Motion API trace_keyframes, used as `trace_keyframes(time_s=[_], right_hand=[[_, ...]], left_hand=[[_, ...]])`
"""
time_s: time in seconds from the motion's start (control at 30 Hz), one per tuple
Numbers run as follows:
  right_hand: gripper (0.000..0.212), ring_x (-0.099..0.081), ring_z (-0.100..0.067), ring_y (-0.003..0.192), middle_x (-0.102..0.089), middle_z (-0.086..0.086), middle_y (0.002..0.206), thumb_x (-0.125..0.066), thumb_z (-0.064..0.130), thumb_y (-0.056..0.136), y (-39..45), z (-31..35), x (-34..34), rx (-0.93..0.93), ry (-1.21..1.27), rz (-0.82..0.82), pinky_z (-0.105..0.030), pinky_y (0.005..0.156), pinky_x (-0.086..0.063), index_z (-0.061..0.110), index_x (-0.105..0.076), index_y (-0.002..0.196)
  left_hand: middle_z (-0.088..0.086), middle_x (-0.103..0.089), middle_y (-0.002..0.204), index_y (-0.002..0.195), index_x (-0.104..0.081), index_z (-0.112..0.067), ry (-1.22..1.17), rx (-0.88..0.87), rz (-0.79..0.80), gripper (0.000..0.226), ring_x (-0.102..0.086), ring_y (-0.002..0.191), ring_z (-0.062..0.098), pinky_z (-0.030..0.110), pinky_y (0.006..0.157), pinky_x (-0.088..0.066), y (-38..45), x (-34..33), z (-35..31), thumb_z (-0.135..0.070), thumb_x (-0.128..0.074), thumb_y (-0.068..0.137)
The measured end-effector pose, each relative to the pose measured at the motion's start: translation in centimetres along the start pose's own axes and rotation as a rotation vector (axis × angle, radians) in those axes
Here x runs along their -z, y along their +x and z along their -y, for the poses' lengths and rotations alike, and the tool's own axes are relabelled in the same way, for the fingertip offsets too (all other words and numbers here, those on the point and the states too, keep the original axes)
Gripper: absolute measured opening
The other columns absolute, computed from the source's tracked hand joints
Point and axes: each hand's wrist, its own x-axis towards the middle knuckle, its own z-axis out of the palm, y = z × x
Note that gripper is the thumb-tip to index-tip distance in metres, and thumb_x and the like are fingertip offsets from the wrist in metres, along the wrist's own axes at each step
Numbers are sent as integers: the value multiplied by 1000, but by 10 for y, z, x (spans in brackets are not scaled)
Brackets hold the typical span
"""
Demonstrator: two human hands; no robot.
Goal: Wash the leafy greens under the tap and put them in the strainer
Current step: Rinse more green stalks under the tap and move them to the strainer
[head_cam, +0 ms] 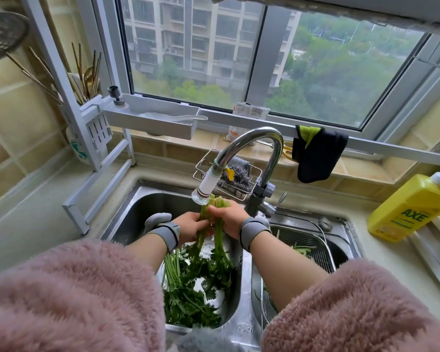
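Centre frame, under the tap [215, 177]: both hands, left [190, 225] and right [228, 217], grip stalks [219, 233]; greens [188, 295] fill the left basin [127, 214]; strainer [313, 246], right, holds a few stems.

Location: a home kitchen. Indicators: a double steel sink [127, 214] with tap [252, 146], dish soap bottle [409, 209], chopstick holder [94, 120]. The window [239, 54] faces apartment blocks.

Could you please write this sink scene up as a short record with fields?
left hand: grips the stalks
right hand: grips the stalks
held greens: stalk ends up at the tap head, leaves hanging down
loose greens: in the left basin
strainer: in the right basin, a few stalks inside
soap bottle: on the right counter
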Motion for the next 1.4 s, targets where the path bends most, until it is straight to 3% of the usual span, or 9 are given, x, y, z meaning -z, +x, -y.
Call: trace_keyframes(time_s=[0.27,0.43,0.6,0.8,0.93,1.07,1.17,1.27,1.4], right_hand=[[20,-61,-18,73,-65,-8,80,-41,5,98,5,-2,-2,-8,123,-26,-32,72,-52,9,-55,84],[17,-55,-16,71,-56,-7,78,-44,11,98,7,-1,-5,0,186,-53,-27,68,-49,12,-55,85],[19,-57,-17,77,-60,-8,86,-44,24,98,8,-5,-8,-39,141,-33,-31,77,-47,9,-56,96],[40,-58,-31,112,-60,-17,125,-44,33,97,4,-1,-11,-52,14,-33,-48,101,-44,3,-53,122],[30,-62,-22,96,-60,-12,125,-36,34,100,2,-2,-7,-39,-23,37,-36,82,-51,13,-57,105],[28,-58,-24,100,-61,-15,120,-42,40,96,5,-4,-4,-62,-36,47,-41,100,-41,17,-54,105],[23,-56,-19,87,-60,-10,101,-42,39,96,0,-3,-1,-68,-77,60,-26,76,-43,19,-53,98],[34,-59,-33,88,-52,-30,124,-47,17,97,-3,-13,5,-74,-230,40,-22,61,-35,1,-47,127],[57,-48,-6,70,-50,-19,135,-38,-18,85,1,-35,6,-127,-554,137,-13,51,-36,7,-41,136]], left_hand=[[6,-60,88,108,-52,-9,64,25,-26,20,-58,73,17,29,69,-47,0,-8,1,-22,-39,101],[20,-62,113,122,-51,-4,141,47,-25,37,-55,90,26,32,76,-43,-3,-10,5,-31,-40,99],[17,-64,108,112,-57,-5,31,-8,-23,27,-58,108,32,43,105,-38,-2,-9,6,-25,-47,97],[12,-63,89,108,-57,-9,-122,-26,10,19,-60,83,24,37,82,-50,-6,-9,6,-15,-59,90],[10,-65,87,104,-59,-7,-134,-14,16,14,-62,82,21,40,87,-49,-5,-10,4,-11,-57,91],[12,-63,79,108,-56,-2,-123,-17,5,16,-58,80,28,46,86,-49,-5,-7,7,-6,-54,92],[11,-56,71,107,-54,2,-214,3,-99,14,-55,68,22,32,71,-50,-5,-2,11,0,-48,94],[10,-53,70,92,-51,-3,-411,43,-216,9,-55,63,18,25,55,-52,-7,5,7,-1,-43,96],[8,-50,69,79,-49,-6,-510,69,-188,19,-55,63,19,33,62,-45,-10,18,-9,-5,-42,97]])
